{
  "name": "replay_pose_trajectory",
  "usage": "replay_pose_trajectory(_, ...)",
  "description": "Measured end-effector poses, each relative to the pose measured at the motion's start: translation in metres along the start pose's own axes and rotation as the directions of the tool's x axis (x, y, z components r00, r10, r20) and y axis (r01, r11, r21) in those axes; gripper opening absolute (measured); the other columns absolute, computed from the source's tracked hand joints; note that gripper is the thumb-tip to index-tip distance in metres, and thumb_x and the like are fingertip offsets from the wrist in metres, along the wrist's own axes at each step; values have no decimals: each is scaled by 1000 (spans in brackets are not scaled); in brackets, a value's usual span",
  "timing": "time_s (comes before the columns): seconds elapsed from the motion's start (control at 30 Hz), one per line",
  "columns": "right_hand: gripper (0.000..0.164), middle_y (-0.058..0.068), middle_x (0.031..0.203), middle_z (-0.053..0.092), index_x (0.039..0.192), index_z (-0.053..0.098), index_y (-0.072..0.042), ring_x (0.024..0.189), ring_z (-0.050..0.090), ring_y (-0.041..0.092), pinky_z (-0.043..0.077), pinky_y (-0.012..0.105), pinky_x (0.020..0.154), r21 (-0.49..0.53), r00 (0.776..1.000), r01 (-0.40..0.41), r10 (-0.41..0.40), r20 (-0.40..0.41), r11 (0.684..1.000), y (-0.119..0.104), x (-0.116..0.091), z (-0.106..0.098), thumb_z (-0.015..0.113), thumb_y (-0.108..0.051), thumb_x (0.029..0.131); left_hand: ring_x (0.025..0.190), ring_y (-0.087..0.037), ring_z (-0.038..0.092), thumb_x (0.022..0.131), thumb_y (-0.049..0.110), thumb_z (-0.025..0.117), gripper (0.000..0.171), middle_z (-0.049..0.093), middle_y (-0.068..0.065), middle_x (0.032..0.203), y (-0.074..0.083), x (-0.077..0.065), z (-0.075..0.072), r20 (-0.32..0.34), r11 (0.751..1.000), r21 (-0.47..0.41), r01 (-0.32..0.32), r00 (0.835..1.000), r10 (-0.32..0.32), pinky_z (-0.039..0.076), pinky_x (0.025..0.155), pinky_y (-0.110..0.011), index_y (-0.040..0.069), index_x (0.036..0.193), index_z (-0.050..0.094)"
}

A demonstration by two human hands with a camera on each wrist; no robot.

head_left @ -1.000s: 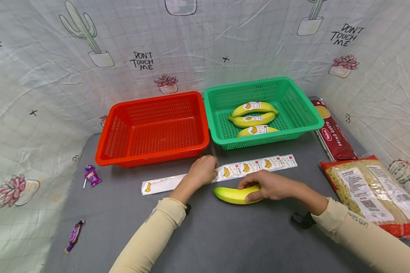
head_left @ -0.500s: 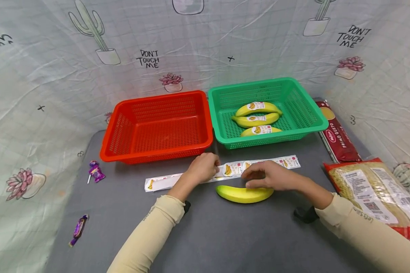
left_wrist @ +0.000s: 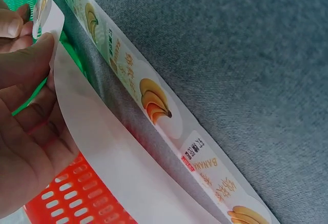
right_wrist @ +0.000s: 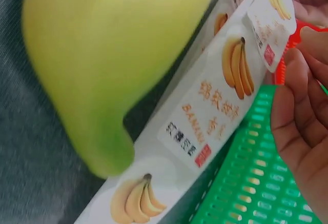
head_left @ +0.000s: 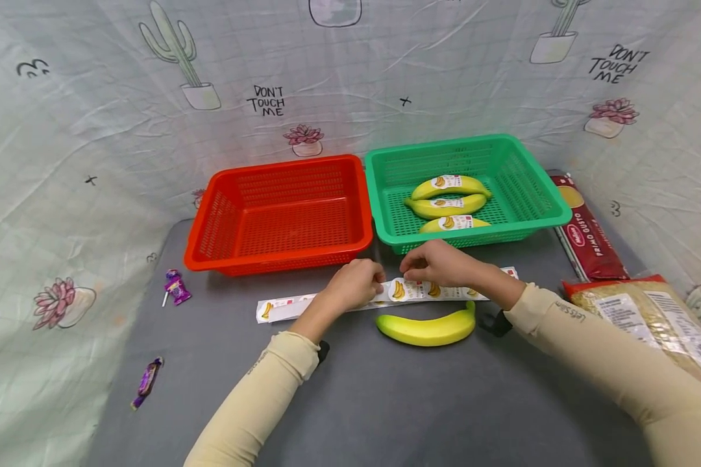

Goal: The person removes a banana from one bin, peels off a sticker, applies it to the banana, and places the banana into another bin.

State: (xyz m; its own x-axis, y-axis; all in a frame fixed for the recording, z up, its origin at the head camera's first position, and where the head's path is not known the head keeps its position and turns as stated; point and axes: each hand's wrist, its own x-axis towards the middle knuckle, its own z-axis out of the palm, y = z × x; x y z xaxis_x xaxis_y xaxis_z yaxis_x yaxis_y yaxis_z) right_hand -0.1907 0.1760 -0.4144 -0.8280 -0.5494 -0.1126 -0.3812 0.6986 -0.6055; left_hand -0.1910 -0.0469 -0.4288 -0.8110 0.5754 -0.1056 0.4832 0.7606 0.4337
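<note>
My left hand (head_left: 353, 284) pinches the white backing of a long banana-label strip (left_wrist: 154, 103), thumb on top, and the backing curls up from the table. At that bend one banana label (right_wrist: 274, 21) stands partly peeled away. My right hand (head_left: 438, 263) hovers over the strip beside it, fingers loosely bent, fingertips right at the label's edge. A yellow banana (head_left: 426, 329) with green ends lies in front of the strip, nearest the right forearm; neither hand touches it. It looms large in the right wrist view.
Behind the strip stand a red basket (head_left: 277, 264) and a green basket (head_left: 537, 227) holding 3 labelled bananas (head_left: 446, 206). At right lie a dark red packet (head_left: 590, 237) and a bag of pasta-like pieces (head_left: 648, 324). Wrapped sweets (head_left: 178, 288) lie at left.
My right hand has let go of the banana and moved up and left to the label strip beside my left hand. The banana stays on the table. The left hand keeps holding the strip.
</note>
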Motion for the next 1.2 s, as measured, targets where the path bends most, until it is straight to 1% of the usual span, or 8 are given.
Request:
replay_pose_trajectory(0.13, 14, 2, 95, 75, 106, 77, -9, 80, 61, 13, 53, 29, 73, 9, 1000, -9, 9, 10, 1000, -2, 5, 7, 73, -15, 94, 80, -19, 60, 92, 7, 71, 6, 70, -5, 91, 0, -1, 0, -3, 1000, 9, -1, 1000, 1, 51, 75, -33, 10, 96, 75)
replay_pose_trajectory(0.2, 11, 0, 91, 73, 102, 77, -10, 78, 60, 12, 52, 28, 72, 1, 1000, 2, -2, 16, 1000, -2, 8, 9, 73, -15, 94, 80, -18, 60, 92, 9, 72, 5, 71, -5, 91, 0, -2, 1, 1, 1000, 11, 4, 1000, -4, 51, 75, -33, 10, 96, 75)
replay_pose_trajectory(0.33, 4, -2, 83, 70, 94, 76, -12, 72, 57, 11, 50, 27, 67, -18, 1000, 16, -16, 20, 1000, -1, 10, 12, 73, -16, 94, 79, -17, 60, 93, 11, 72, 6, 71, -4, 92, 1, -1, 1, 7, 1000, 14, 4, 1000, -4, 50, 73, -32, 11, 97, 76)
replay_pose_trajectory(0.4, 5, -3, 81, 69, 91, 75, -13, 71, 56, 11, 49, 27, 66, -22, 1000, 17, -16, 22, 1000, -2, 10, 11, 73, -16, 94, 78, -17, 60, 93, 11, 71, 6, 71, -4, 91, 1, -1, 1, 4, 1000, 18, 0, 1000, 0, 50, 72, -31, 11, 97, 76)
replay_pose_trajectory(0.67, 7, -2, 81, 68, 89, 75, -13, 70, 56, 12, 48, 28, 64, -7, 999, 21, -21, 35, 1000, -2, 9, 7, 72, -16, 95, 78, -17, 59, 93, 11, 72, 6, 70, -4, 90, 0, -2, 0, -1, 1000, 19, 2, 1000, -2, 50, 72, -32, 11, 97, 76)
replay_pose_trajectory(0.93, 7, 0, 85, 69, 92, 75, -13, 63, 57, 13, 52, 28, 57, 45, 999, 6, -9, 50, 999, 0, 4, 7, 72, -18, 96, 80, -18, 60, 92, 10, 72, 5, 71, -3, 91, -2, 1, 3, 4, 999, 31, 20, 1000, -21, 52, 74, -35, 11, 96, 75)
replay_pose_trajectory(1.07, 8, 3, 85, 69, 91, 74, -11, 61, 58, 15, 53, 29, 56, 73, 999, 20, -23, 40, 997, -1, 1, 6, 71, -17, 96, 82, -18, 62, 93, 11, 72, 5, 71, -3, 93, -3, 2, 3, 8, 998, 50, 35, 999, -35, 54, 76, -36, 11, 96, 75)
replay_pose_trajectory(1.2, 8, 1, 84, 70, 91, 75, -12, 65, 57, 11, 50, 26, 59, 44, 998, 56, -56, 4, 997, -2, -4, 3, 71, -17, 96, 83, -17, 62, 93, 12, 71, 5, 72, -2, 95, -3, 3, 3, 2, 996, 78, 39, 999, -39, 54, 75, -36, 13, 96, 75)
